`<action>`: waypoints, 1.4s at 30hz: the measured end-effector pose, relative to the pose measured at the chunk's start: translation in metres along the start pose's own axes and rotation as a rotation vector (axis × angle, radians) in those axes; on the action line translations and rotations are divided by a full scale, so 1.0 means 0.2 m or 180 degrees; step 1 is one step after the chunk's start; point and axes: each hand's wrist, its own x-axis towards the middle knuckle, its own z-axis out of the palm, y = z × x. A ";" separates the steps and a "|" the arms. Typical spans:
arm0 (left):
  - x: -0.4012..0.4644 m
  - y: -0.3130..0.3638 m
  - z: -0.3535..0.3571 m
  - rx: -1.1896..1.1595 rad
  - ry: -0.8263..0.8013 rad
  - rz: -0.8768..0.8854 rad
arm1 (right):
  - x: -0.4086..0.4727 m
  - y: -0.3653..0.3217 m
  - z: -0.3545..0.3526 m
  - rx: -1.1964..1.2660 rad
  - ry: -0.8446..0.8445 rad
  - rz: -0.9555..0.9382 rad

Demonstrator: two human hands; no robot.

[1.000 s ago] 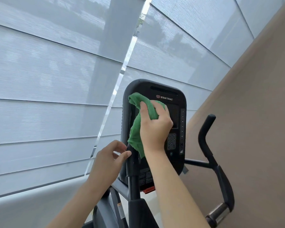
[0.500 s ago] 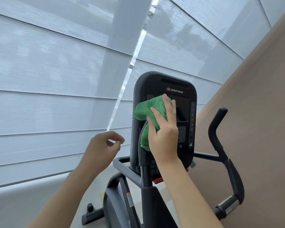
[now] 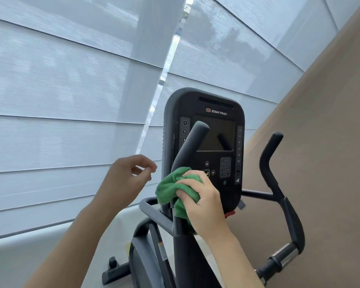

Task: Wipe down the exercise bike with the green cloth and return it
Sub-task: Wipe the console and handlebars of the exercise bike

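Observation:
The black exercise bike's console (image 3: 214,121) stands upright in the middle of the view, its dark screen and keypad uncovered. My right hand (image 3: 204,202) grips the bunched green cloth (image 3: 168,188) around the lower part of the left handlebar (image 3: 190,146), just below the console's bottom left corner. My left hand (image 3: 127,177) hovers in the air to the left of the bike, fingers loosely curled, thumb near the fingertips, holding nothing.
The right handlebar (image 3: 268,161) rises beside a beige wall (image 3: 320,142). Grey window blinds (image 3: 71,100) fill the left and top. The bike's frame and base foot (image 3: 114,273) show below.
My right hand has slid the green cloth down from the console's screen to the lower left handlebar. My left hand let go of the bar and moved away to the left.

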 end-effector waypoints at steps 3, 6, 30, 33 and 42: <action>0.00 0.02 0.03 -0.0093 -0.0007 0.0051 | -0.05 -0.04 -0.08 -0.0038 -0.0382 -0.0083; -0.01 0.01 0.04 -0.0095 -0.0023 0.0051 | -0.02 -0.09 -0.14 -0.0434 -0.0146 -0.0432; -0.06 -0.03 0.00 -0.0290 -0.0042 0.0096 | -0.22 -0.09 -0.14 -0.0741 -0.1194 -0.0257; -0.06 -0.03 -0.02 -0.0261 -0.0058 0.0130 | -0.08 -0.09 -0.17 -0.0666 -0.0537 -0.0454; -0.05 -0.03 0.00 -0.0178 -0.0008 0.0349 | -0.03 -0.04 0.09 -0.0685 -0.0153 -0.0205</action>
